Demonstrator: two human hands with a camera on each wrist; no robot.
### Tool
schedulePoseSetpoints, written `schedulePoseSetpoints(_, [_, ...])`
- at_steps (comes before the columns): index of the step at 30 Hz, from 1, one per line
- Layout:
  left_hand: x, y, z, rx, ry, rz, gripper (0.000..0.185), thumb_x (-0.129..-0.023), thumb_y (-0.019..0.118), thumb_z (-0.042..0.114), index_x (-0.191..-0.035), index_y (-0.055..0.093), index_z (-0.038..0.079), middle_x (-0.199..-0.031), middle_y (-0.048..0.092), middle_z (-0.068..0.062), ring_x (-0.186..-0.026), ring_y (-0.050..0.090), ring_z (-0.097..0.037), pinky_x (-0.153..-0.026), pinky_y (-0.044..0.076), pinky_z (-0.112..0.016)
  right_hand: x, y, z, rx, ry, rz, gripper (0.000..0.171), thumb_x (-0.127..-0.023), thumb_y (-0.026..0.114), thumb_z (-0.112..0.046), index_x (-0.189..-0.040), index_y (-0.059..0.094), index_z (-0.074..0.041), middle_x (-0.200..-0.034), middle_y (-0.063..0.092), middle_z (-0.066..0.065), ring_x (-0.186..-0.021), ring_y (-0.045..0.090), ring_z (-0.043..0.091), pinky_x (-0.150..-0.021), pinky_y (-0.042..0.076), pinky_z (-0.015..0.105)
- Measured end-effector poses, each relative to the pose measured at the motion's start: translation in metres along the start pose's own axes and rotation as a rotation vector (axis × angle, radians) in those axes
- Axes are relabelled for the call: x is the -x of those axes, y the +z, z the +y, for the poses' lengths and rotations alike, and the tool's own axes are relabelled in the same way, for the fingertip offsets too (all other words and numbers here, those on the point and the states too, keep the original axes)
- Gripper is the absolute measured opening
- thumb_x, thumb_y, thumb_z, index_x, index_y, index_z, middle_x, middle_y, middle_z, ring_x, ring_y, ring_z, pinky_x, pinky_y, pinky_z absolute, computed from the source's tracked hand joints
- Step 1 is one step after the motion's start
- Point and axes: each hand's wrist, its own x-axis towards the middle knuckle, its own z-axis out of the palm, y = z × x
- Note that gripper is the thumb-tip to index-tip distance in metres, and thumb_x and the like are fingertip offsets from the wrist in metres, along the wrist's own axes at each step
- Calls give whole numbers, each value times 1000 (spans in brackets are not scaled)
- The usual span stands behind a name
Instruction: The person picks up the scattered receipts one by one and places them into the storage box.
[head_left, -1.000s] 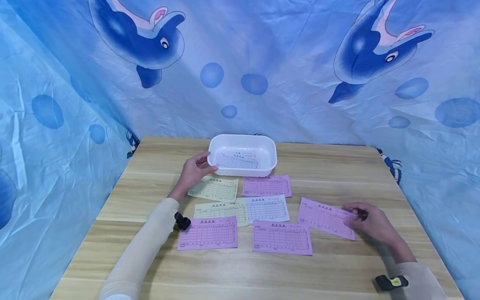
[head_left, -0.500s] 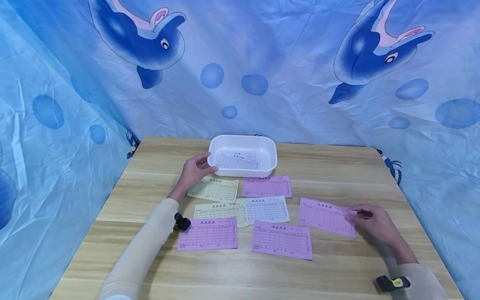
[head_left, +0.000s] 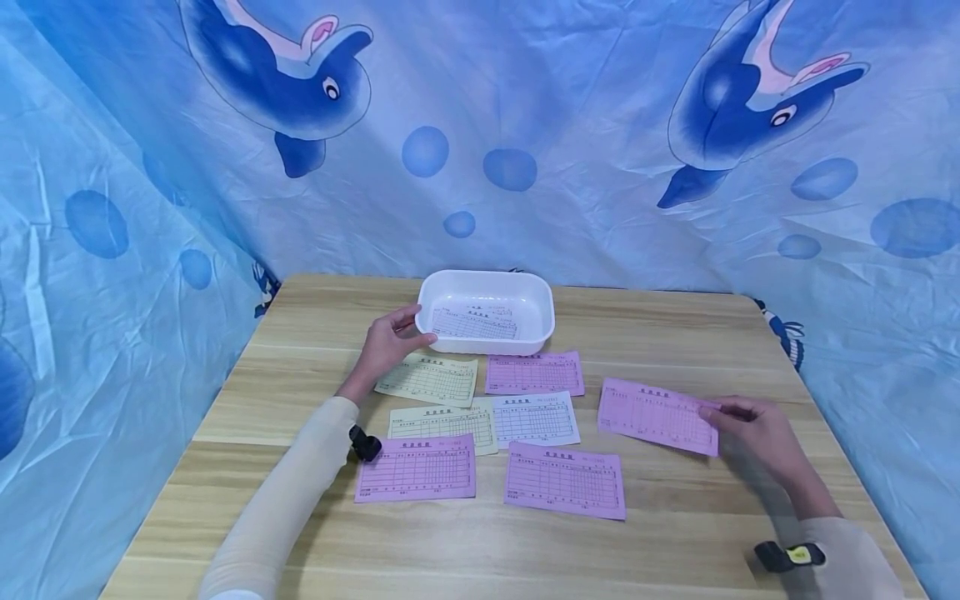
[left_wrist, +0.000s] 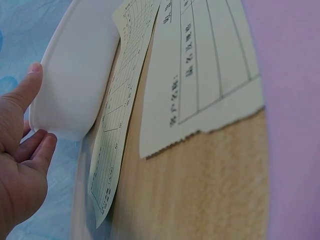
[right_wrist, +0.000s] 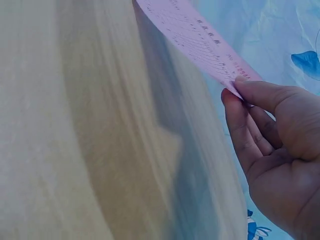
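Note:
My right hand [head_left: 763,435] pinches the right edge of a pink receipt slip [head_left: 652,414] between thumb and fingers. The right wrist view shows this slip [right_wrist: 200,42] raised off the wood, its shadow beneath it. At the back, my left hand [head_left: 386,343] holds the left front corner of a white plastic tray [head_left: 491,344], thumb and fingers spread round the corner. A printed white slip [head_left: 474,323] lies inside the tray. Close to the left hand, the left wrist view has a yellow slip [left_wrist: 120,110] with one end curling up from the table.
On the wooden table [head_left: 465,550] lie a yellow slip [head_left: 431,377], another yellow slip [head_left: 435,423], a white slip [head_left: 534,418] and pink slips [head_left: 416,468], some overlapping. One pink slip [head_left: 534,375] touches or sits close to the tray's front. A blue dolphin-print cloth [head_left: 585,225] hangs behind.
The pink slip in my right hand has risen off the table, the hand moving slightly up and right with it. A front pink slip shifted and tilted slightly. My left hand stays put.

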Motion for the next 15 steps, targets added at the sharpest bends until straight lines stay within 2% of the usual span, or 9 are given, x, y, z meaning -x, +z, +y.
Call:
schedulePoseSetpoints(3, [0, 0, 0, 3, -10, 0, 72, -87, 83, 10, -147, 46, -9, -145, 52, -31, -136, 50, -46, -111, 48, -48, -3, -2, -5, -10, 41, -1, 32, -99, 70, -31, -116, 76, -5, -111, 76, 10, -89, 62, -4, -69, 53, 16])
schedulePoseSetpoints(7, [0, -1, 0, -7, -12, 0, 72, -88, 82, 10, -147, 47, -8, -145, 52, -30, -136, 50, -45, -109, 50, -43, -7, -5, -13, -21, 79, -6, 40, -99, 69, -37, -122, 73, -5, -113, 74, 6, -90, 61, -3, -69, 52, 15])
schedulePoseSetpoints(11, [-1, -1, -1, -14, -5, -1, 71, -89, 81, 9, -148, 45, -8, -146, 52, -30, -136, 50, -45, -108, 51, -40, -13, -6, -19, -48, 85, 11, 44, -99, 69, -39, -125, 72, -4, -108, 73, -4, -87, 61, 3, -69, 56, 18])
schedulePoseSetpoints(15, [-1, 0, -1, -12, 3, -1, 72, -89, 81, 9, -148, 45, -9, -147, 51, -30, -136, 50, -45, -110, 49, -46, -20, -7, -27, -83, 103, 21, 49, -98, 69, -41, -128, 69, -1, -102, 70, -12, -85, 63, 4, -70, 60, 22])
